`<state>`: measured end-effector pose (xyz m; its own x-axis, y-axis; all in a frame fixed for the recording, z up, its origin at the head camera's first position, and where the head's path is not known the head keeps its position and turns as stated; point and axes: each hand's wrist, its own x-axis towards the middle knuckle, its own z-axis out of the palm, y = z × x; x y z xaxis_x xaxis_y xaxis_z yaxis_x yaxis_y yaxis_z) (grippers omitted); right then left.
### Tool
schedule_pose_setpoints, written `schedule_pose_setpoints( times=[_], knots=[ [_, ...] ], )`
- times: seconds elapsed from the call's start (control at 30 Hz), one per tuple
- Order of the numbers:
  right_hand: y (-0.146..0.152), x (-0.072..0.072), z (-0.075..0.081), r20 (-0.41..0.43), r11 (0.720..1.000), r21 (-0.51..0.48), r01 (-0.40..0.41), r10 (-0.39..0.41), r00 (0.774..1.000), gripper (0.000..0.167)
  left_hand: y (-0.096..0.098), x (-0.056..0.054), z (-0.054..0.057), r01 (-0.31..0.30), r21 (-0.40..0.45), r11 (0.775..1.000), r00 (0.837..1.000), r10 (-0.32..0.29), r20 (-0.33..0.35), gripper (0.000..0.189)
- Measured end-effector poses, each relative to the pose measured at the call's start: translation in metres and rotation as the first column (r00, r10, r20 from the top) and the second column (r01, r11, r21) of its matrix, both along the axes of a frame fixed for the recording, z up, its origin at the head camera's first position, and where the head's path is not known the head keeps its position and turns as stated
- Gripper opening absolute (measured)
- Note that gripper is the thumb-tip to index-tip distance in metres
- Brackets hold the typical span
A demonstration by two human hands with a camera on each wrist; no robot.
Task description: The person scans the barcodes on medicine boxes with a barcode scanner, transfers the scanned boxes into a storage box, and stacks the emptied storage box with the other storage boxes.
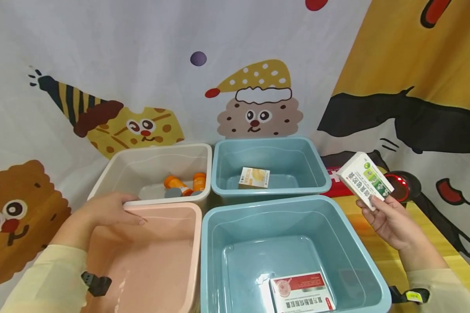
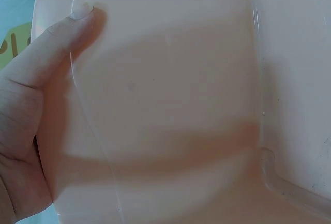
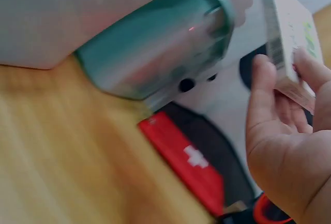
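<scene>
My right hand [image 1: 393,221] pinches a white medicine box [image 1: 364,179] with a green picture panel, raised above the table's right side. The right wrist view shows that box [image 3: 292,43] edge-on between thumb and fingers. At the left, my left hand [image 1: 111,209] grips the back rim of the pink bin [image 1: 197,243]; its thumb [image 2: 62,38] lies against the inner wall, and the other fingers are mostly hidden behind the rim. A red-and-white medicine box [image 1: 302,293] lies in the front blue bin [image 1: 258,213].
Orange bottles [image 1: 178,184] lie in the white bin [image 1: 160,150]. The rear blue bin [image 1: 266,141] holds a small yellow-and-white box [image 1: 254,177]. A red pouch with a white cross [image 3: 194,157] and a black device with a red-lit ring [image 1: 399,184] are on the wooden table [image 1: 434,248].
</scene>
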<state>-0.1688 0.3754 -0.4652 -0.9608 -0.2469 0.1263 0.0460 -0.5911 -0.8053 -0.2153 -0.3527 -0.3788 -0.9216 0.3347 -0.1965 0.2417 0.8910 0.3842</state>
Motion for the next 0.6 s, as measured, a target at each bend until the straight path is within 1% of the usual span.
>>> schedule_pose_setpoints(
  times=[0.07,0.17,0.27,0.33,0.4,0.5,0.57,0.6],
  knots=[
    [-0.001,0.001,-0.011,0.027,0.994,-0.110,-0.001,0.004,1.000,0.040,-0.001,0.001,0.001,0.002,0.008,1.000,1.000,-0.002,0.002,0.054],
    [-0.005,0.000,-0.024,0.048,0.962,-0.273,-0.010,0.024,0.999,0.039,-0.002,0.000,0.000,0.002,0.013,1.000,1.000,-0.002,0.004,0.054],
    [-0.010,-0.002,-0.034,0.025,0.927,-0.373,-0.037,0.049,0.998,0.042,-0.003,0.000,-0.002,0.002,0.010,1.000,1.000,-0.002,0.001,0.054],
    [-0.013,-0.003,-0.041,-0.002,0.907,-0.418,-0.058,0.063,0.998,0.044,-0.003,0.000,-0.002,0.006,0.004,1.000,1.000,-0.006,-0.005,0.054],
    [-0.017,-0.003,-0.048,-0.025,0.884,-0.463,-0.064,0.059,0.998,0.043,-0.003,0.000,-0.001,0.007,0.001,1.000,1.000,-0.007,-0.007,0.055],
    [-0.021,-0.003,-0.059,-0.009,0.849,-0.528,-0.015,0.013,1.000,0.037,-0.002,0.001,0.000,-0.003,0.001,1.000,1.000,0.003,-0.002,0.057],
    [-0.022,0.000,-0.066,0.053,0.814,-0.579,0.040,-0.011,0.999,0.032,-0.001,0.002,0.001,-0.010,0.008,1.000,1.000,0.010,0.005,0.058],
    [-0.022,0.001,-0.070,0.087,0.802,-0.593,0.069,-0.021,0.996,0.031,-0.001,0.002,0.001,-0.006,0.013,1.000,1.000,0.006,0.006,0.058]
  ],
)
